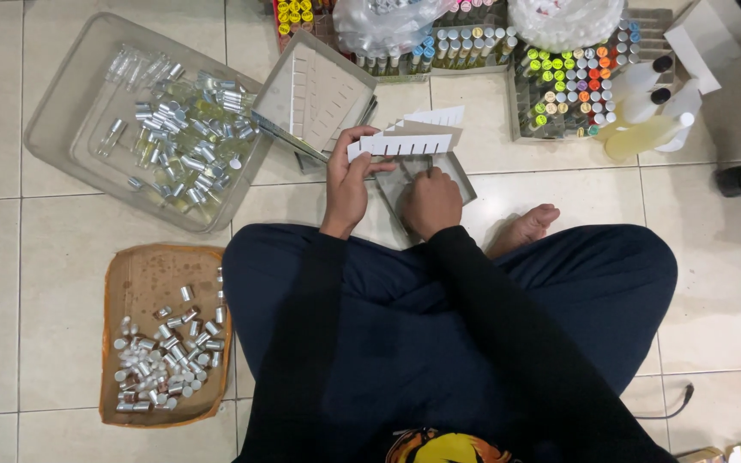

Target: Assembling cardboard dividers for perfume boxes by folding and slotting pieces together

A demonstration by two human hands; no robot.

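I sit cross-legged on a tiled floor. My left hand [347, 182] holds a stack of white slotted cardboard divider strips [405, 141] fanned out above a small open box [460, 176]. My right hand [430, 201] is closed over the box, fingers pressing down inside it, hiding most of its interior. What my right hand grips cannot be made out.
A clear plastic tub [70, 94] of small glass vials with silver caps lies at the upper left. A brown cardboard tray [143, 274] of silver caps sits at the lower left. An open box of white dividers [319, 90], racks of coloured-cap vials [572, 81] and bottles of yellow liquid [645, 133] stand ahead.
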